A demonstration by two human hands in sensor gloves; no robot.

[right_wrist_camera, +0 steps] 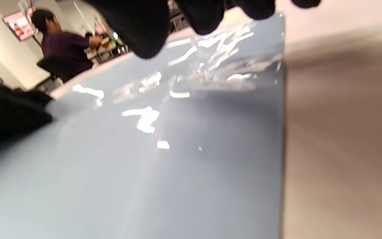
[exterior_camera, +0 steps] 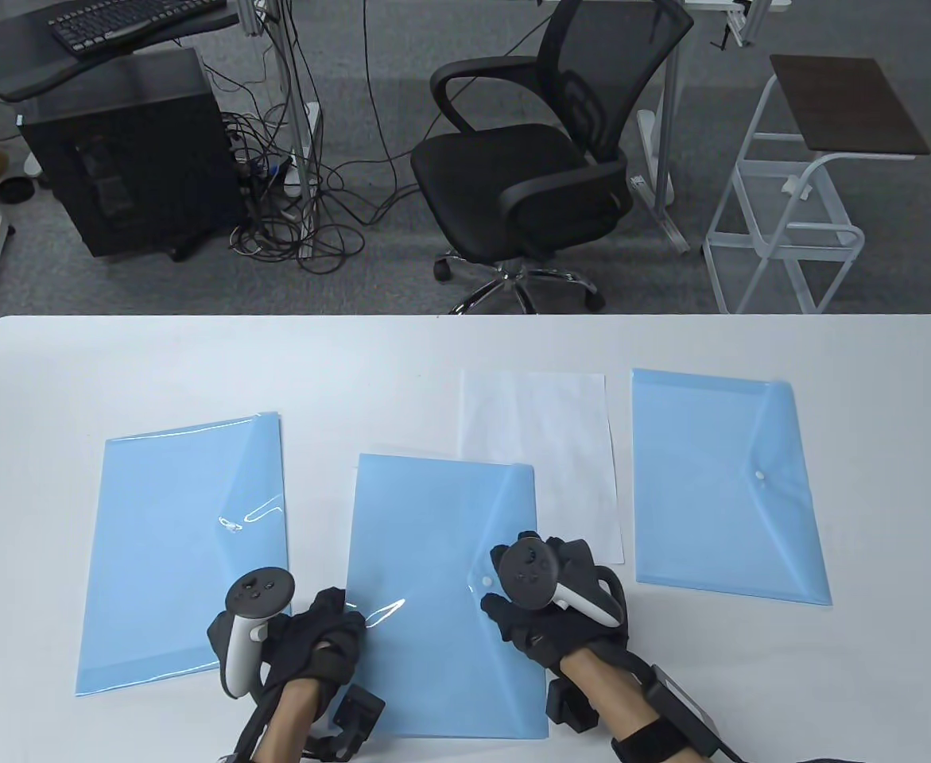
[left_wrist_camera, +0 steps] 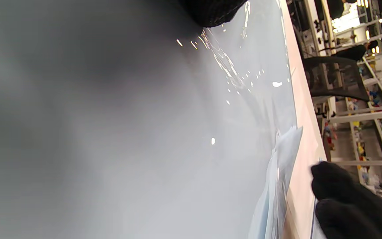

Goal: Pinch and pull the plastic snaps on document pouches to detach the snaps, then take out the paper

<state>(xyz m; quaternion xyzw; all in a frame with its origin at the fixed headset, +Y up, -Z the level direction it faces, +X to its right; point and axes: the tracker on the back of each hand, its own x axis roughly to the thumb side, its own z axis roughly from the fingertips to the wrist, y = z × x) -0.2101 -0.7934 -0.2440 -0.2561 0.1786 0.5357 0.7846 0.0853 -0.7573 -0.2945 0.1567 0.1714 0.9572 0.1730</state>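
Observation:
Three blue document pouches lie on the white table [exterior_camera: 52,381]: a left pouch [exterior_camera: 187,548], a middle pouch [exterior_camera: 425,556] and a right pouch [exterior_camera: 723,485]. A white sheet of paper [exterior_camera: 552,445] lies behind the middle pouch, partly under it. My left hand [exterior_camera: 330,628] rests on the middle pouch's left edge, and a fingertip [left_wrist_camera: 211,13] touches the plastic. My right hand [exterior_camera: 513,588] hovers over the flap, with thumb and fingers either side of the white snap [exterior_camera: 486,582]. In the right wrist view the fingertips [right_wrist_camera: 204,16] are spread apart above the pouch [right_wrist_camera: 177,149] with nothing between them.
The right pouch's snap [exterior_camera: 760,476] is fastened. The left pouch's flap [exterior_camera: 252,513] shows glare at its tip. Beyond the table's far edge stand a black office chair [exterior_camera: 529,167], a computer tower [exterior_camera: 127,151] and a white trolley [exterior_camera: 815,183].

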